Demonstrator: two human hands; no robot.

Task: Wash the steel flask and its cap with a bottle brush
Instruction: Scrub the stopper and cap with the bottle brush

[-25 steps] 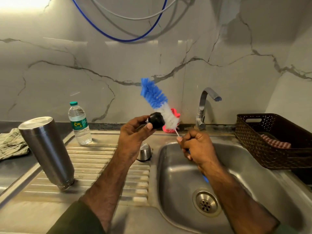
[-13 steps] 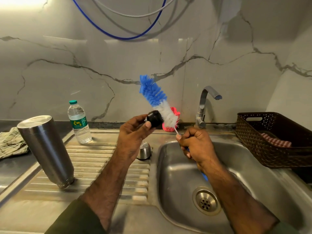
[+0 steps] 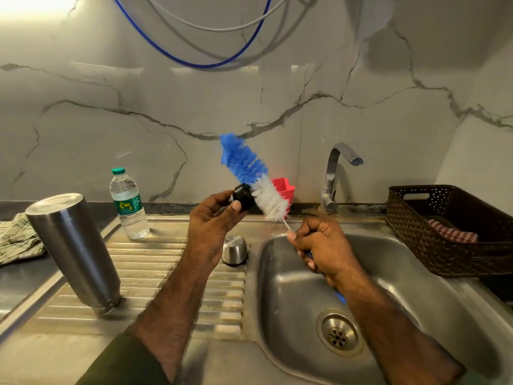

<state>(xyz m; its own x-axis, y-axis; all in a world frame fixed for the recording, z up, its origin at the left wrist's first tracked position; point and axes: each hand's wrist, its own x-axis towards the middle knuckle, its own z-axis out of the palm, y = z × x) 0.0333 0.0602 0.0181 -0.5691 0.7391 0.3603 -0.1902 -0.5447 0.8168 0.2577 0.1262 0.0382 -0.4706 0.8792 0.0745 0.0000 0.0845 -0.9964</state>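
Here, at centre frame, I see the left hand [image 3: 213, 223] pinching a small black cap [image 3: 243, 196] against the white bristles of the bottle brush [image 3: 254, 175], while the right hand [image 3: 323, 245] is clenched round the brush's handle, hiding most of it. The steel flask [image 3: 73, 252] stands upside down at left on the draining board [image 3: 166, 270], its mouth hidden. A small steel cup [image 3: 234, 250] sits partly behind the left wrist, and I cannot make out the cap's inner side.
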